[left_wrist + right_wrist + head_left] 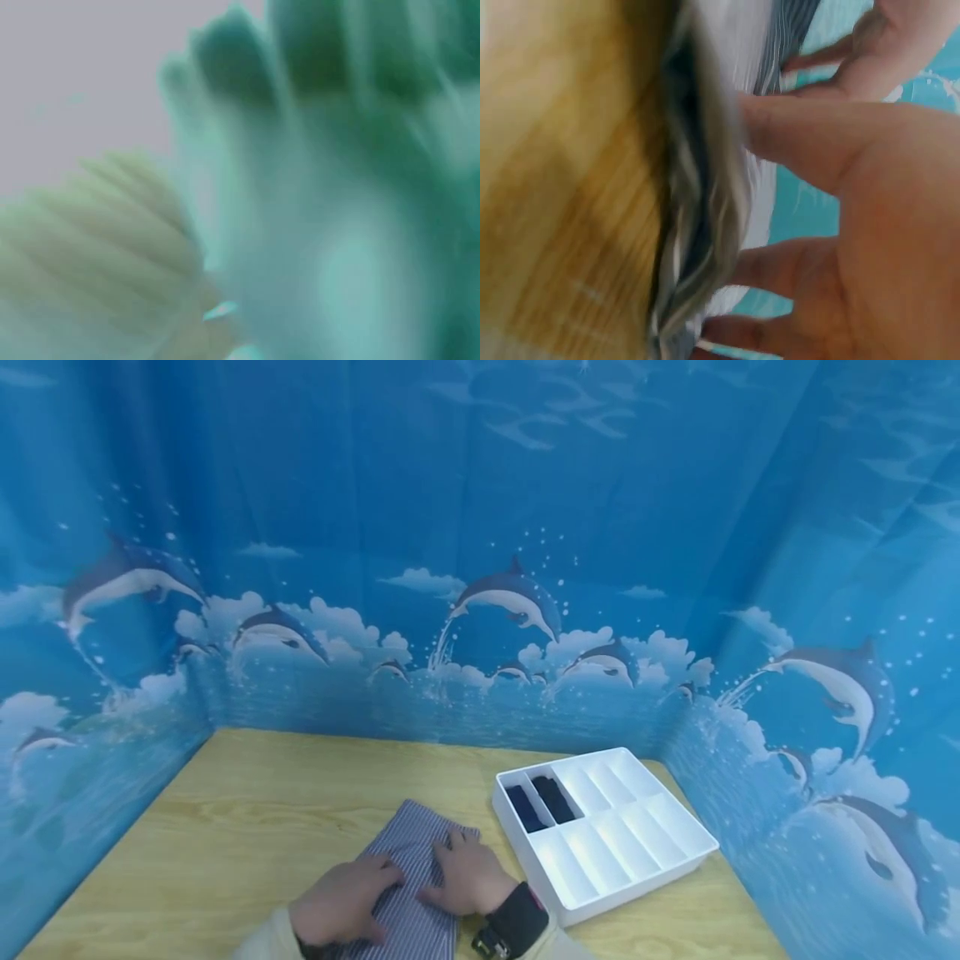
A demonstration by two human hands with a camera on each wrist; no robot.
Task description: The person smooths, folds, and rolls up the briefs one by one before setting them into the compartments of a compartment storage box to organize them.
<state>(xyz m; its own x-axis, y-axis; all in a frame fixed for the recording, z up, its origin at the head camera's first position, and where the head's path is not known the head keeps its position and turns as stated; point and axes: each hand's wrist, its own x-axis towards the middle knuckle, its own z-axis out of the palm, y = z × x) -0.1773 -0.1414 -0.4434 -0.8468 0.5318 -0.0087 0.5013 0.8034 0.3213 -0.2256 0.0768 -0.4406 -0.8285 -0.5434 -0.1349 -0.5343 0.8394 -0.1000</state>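
A folded blue-grey cloth with thin white stripes (416, 827) lies on the wooden table. My left hand (341, 897) rests on its near left part, fingers pointing right. On its right side my right hand (472, 872) presses with spread fingers. The right wrist view shows the cloth's layered folded edge (705, 195) from the side, with the right hand's fingers (780, 270) against it. Part of the left hand (900, 45) appears at the top right there. The left wrist view is too blurred and tinted to make out clearly.
To the right of the hands stands a white divided box (532, 860) with several compartments. Two of them, at its far left, hold a navy folded cloth (525, 808) and a black one (553, 799). A blue dolphin-print curtain (450, 485) surrounds the table (247, 810).
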